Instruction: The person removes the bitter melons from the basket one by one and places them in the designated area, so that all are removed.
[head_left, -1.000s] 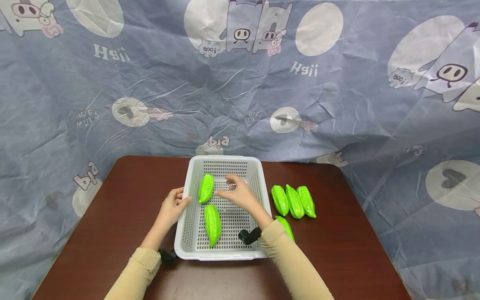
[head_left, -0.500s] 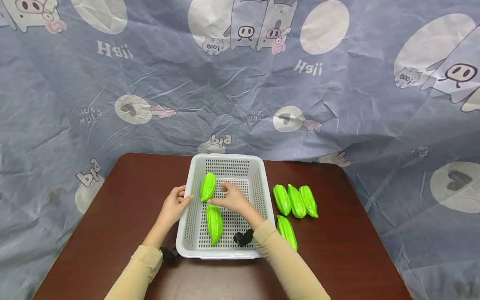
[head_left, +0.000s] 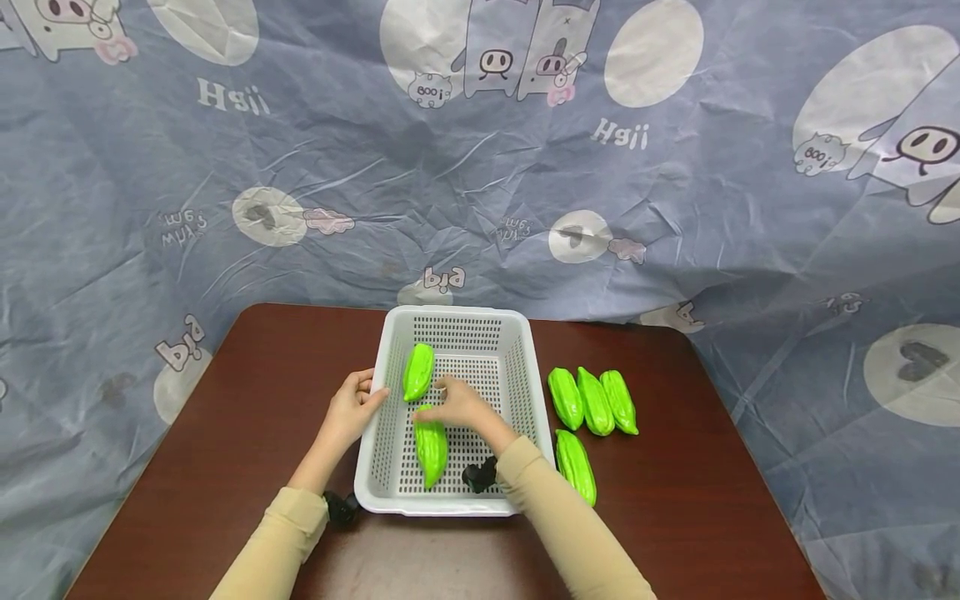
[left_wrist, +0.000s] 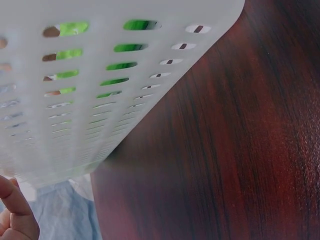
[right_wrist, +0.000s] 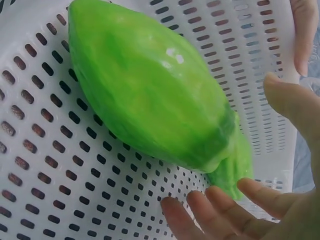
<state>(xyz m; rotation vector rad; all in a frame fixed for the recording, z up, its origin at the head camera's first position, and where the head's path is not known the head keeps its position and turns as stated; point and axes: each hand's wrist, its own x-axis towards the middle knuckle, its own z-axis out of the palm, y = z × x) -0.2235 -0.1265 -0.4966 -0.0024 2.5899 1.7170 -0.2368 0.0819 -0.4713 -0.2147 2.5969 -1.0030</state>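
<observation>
A white perforated plastic basket point(head_left: 457, 506) stands on the table with two bright green bitter melons inside. The far bitter melon point(head_left: 418, 372) lies at the back left of the basket floor; the near bitter melon point(head_left: 431, 457) lies in front of it. My left hand point(head_left: 351, 410) holds the basket's left rim, its thumb over the edge. My right hand point(head_left: 463, 406) hovers at the near bitter melon's back end, thumb and fingers spread around it. In the right wrist view a gap shows between those fingers point(right_wrist: 220, 200) and the near bitter melon.
To the right of the basket, three more bitter melons point(head_left: 596, 402) lie side by side on the dark wooden table point(head_left: 675, 500). Closer to me, another bitter melon point(head_left: 576, 468) lies beside the basket's right wall. A patterned grey-blue cloth point(head_left: 420, 183) hangs behind the table.
My right hand has moved left and toward me, from right of the far bitter melon to the back end of the near one. My left hand stays on the rim.
</observation>
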